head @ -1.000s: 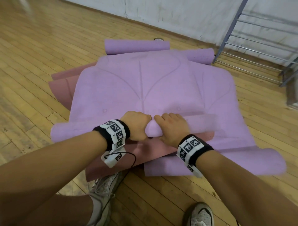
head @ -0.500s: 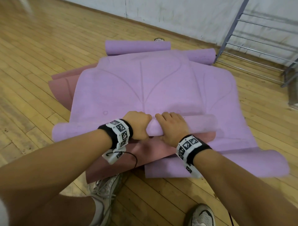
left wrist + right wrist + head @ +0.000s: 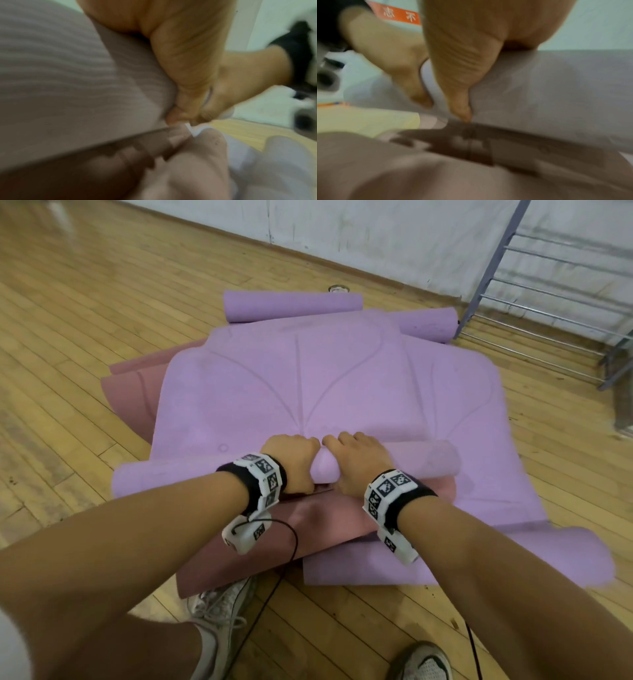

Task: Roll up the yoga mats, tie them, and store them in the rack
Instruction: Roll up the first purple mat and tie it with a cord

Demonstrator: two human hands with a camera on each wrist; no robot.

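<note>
both hands on the rolled edge of the top purple mat

the left hand (image 3: 294, 462) and the right hand (image 3: 359, 463) sit side by side, nearly touching, on the near rolled end of the top purple mat (image 3: 325, 392). the fingers of each hand curl over the far side of the roll (image 3: 178, 477), and the thumbs press against its near face, so both hands grip the roll between them. in the left wrist view the left thumb (image 3: 187, 75) lies against the ribbed underside of the mat; in the right wrist view the right thumb (image 3: 462, 94) does the same, though both pictures are blurred.

beyond the hands the unrolled part of the mat lies flat, with curved lines pressed into its surface. under the hands and to their left, pink mats (image 3: 133, 395) stick out from beneath the purple one. to the right of the right hand, and nearer the person, another purple mat (image 3: 534, 559) lies with a curled end. far beyond the hands two rolled purple mats (image 3: 291, 306) rest on the wooden floor (image 3: 68, 337), the right one touching the foot of the grey metal rack (image 3: 493, 265), which stands far to the right against the wall.

below the wrists, two pale shoes (image 3: 222, 607) stand on the floor, and each wrist wears a black band with patterned white tags (image 3: 265, 477).
</note>
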